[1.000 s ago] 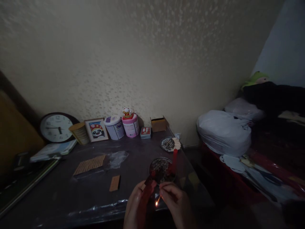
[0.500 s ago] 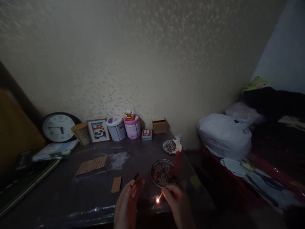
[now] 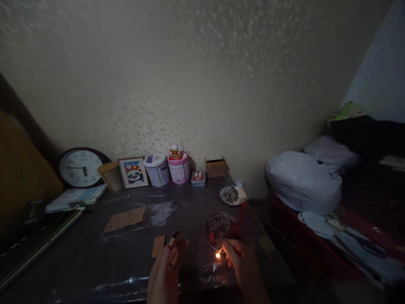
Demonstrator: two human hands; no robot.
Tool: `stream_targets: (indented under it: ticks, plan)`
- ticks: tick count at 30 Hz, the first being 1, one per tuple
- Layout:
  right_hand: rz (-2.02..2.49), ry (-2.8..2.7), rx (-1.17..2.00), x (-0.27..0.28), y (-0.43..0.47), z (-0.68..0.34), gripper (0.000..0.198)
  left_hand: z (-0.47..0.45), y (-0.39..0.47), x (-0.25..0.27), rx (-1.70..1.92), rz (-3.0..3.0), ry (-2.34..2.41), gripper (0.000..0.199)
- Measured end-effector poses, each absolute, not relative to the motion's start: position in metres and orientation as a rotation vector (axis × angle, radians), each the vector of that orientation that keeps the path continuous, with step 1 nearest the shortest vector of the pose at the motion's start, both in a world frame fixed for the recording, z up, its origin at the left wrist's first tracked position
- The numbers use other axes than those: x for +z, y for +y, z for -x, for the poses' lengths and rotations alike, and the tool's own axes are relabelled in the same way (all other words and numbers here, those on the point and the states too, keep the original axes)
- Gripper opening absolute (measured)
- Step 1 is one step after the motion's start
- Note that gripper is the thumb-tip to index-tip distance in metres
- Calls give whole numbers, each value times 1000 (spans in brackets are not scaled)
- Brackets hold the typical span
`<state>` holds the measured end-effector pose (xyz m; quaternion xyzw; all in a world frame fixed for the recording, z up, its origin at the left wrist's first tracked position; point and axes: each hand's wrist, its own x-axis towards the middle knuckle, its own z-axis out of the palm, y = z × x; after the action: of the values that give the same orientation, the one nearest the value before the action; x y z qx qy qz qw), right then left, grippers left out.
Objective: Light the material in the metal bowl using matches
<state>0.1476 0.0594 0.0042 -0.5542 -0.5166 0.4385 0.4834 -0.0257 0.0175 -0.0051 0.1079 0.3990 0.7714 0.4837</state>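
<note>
Right hand fingers pinch a lit match; raised left hand fingers pinch a matchbox.

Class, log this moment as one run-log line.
right hand: holds lit match | left hand: holds matchbox | near: metal dish

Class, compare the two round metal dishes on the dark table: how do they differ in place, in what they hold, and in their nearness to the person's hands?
The near dish sits close to the right hand and its lit match; the far dish lies further back, away from both hands. The far dish has pale sticks poking over its right rim; the near dish shows dark bits with something red. The near dish looks larger. Both are round, shallow and hold dark debris.
</note>
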Motion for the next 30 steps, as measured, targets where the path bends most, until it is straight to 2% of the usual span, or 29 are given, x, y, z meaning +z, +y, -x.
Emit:
stream_targets:
  ticks: [6,14,30]
  plan:
    - [1343,-1281,1011,-2,67,-147,27,35,24,-19,1889,-324,995,47]
    - [1290,-1301,960,-11,75,-147,25,43,19,-9,1772,-205,902,44]
    - [1321,-1176,903,-7,81,-144,27,57,20,-27,1635,-195,823,45]
